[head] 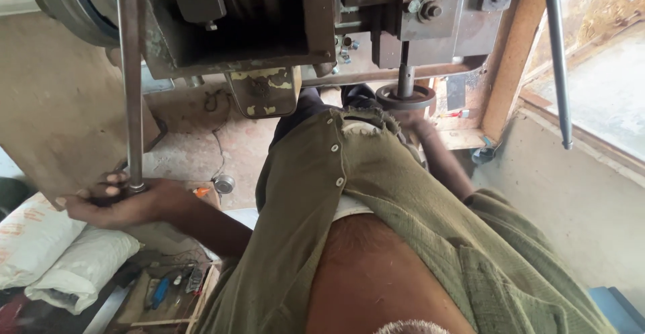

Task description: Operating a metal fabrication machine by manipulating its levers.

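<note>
Workshop floor, dusty and reddish, fills the middle left of the frame beneath a heavy grey press machine (269,18) across the top. Head view: your left hand (114,200), at the left edge, is closed around the lower end of a long steel lever rod (131,79) that runs straight up to the top of the frame. Your right hand (420,129), right of centre, reaches to a round metal die ring (405,96) under the machine's vertical ram; your olive shirt (376,206) partly hides the fingers, so its grip cannot be told. White sacks (47,247) lie at lower left.
</note>
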